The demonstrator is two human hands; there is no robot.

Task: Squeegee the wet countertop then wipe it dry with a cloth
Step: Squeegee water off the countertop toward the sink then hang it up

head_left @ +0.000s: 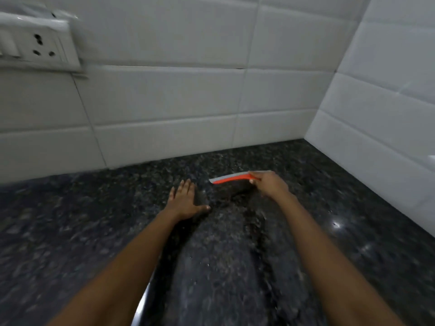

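Across the lower half of frame: dark speckled counter (70, 231), with a glossier, wet-looking band running from centre down to the bottom edge. White tiled wall (164, 90) above it, socket (40, 43) upper left.

Left hand (184, 201), centre frame: flat, fingers straight and spread, palm resting on the counter, grasping nothing.

Right hand (268, 184), right of centre: curled round the right end of the squeegee (231, 178).

Squeegee sits just right of centre, near the back wall. Long axis is roughly left-right across the frame, rising slightly to the right; free end points left. Blurred, so I can't tell whether the blade touches the counter.

Judgement: squeegee step, at the far end of a stroke. Next move needs the blade seated flat and even pressure on a pull toward the bottom edge. No cloth in view; drying not yet started.
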